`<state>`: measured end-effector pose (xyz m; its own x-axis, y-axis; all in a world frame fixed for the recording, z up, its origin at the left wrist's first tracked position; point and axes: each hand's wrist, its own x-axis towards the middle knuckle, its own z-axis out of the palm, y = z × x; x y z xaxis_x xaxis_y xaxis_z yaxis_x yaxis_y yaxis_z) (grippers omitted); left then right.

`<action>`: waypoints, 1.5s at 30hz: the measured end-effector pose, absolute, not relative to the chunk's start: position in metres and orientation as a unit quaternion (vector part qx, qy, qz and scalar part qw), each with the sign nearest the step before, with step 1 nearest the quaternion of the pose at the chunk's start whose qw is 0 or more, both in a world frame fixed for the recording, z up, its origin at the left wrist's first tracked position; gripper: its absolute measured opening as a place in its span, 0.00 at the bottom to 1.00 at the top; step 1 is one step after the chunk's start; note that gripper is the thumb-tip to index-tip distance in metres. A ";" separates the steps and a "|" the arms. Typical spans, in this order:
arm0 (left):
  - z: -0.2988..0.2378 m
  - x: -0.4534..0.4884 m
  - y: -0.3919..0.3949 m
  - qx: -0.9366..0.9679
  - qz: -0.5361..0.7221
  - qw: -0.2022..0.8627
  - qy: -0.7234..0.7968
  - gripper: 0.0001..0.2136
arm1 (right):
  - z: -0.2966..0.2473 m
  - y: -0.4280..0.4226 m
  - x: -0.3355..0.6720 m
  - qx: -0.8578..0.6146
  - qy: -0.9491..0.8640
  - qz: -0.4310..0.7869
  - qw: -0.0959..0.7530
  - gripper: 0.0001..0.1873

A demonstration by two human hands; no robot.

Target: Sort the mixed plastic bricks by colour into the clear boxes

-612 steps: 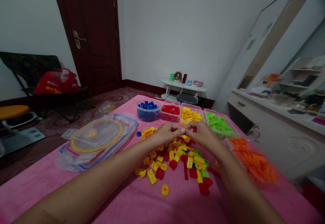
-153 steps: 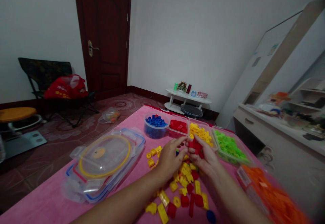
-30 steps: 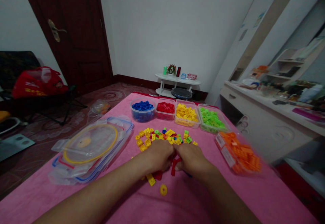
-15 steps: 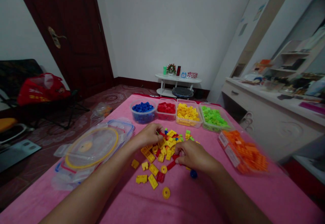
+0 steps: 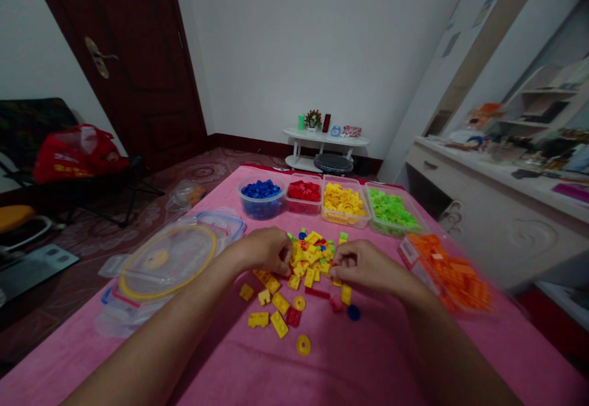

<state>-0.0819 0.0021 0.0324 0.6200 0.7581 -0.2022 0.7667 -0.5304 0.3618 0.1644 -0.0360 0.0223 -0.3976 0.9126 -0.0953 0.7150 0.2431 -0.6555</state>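
A heap of small loose plastic bricks (image 5: 309,257), mostly yellow with some red, green and blue, lies on the pink table (image 5: 359,369). My left hand (image 5: 262,250) rests on the heap's left side, fingers curled down into the pieces. My right hand (image 5: 361,264) is at the heap's right side, fingers pinched together among the bricks. What either hand holds is hidden. A yellow ring (image 5: 303,345), a red bar (image 5: 317,293) and a blue round piece (image 5: 353,312) lie apart, nearer to me.
Behind the heap stand tubs of blue bricks (image 5: 261,195), red bricks (image 5: 303,194), yellow bricks (image 5: 343,205) and green bricks (image 5: 391,211). An orange-filled tub (image 5: 448,274) sits at the right. Stacked clear lids (image 5: 163,259) lie left. A white dresser (image 5: 497,210) stands at the right.
Over the last half second both hands have drawn closer around the heap; my right hand has lifted off the red bar, which now lies bare in front of it.
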 end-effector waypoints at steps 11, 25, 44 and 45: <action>0.041 -0.058 -0.016 0.864 -0.103 0.067 0.488 0.14 | 0.014 -0.031 0.178 -0.568 -0.773 0.253 0.128 0.05; 0.042 -0.066 -0.009 0.862 -0.073 0.101 0.491 0.13 | 0.010 -0.027 0.185 -0.557 -0.780 0.252 0.134 0.06; 0.049 -0.051 -0.010 0.811 0.403 0.267 0.329 0.18 | 0.004 -0.046 0.099 -0.245 -0.178 0.840 0.449 0.12; 0.048 -0.054 -0.006 0.793 0.415 0.282 0.344 0.16 | 0.005 -0.041 0.100 -0.254 -0.187 0.833 0.456 0.12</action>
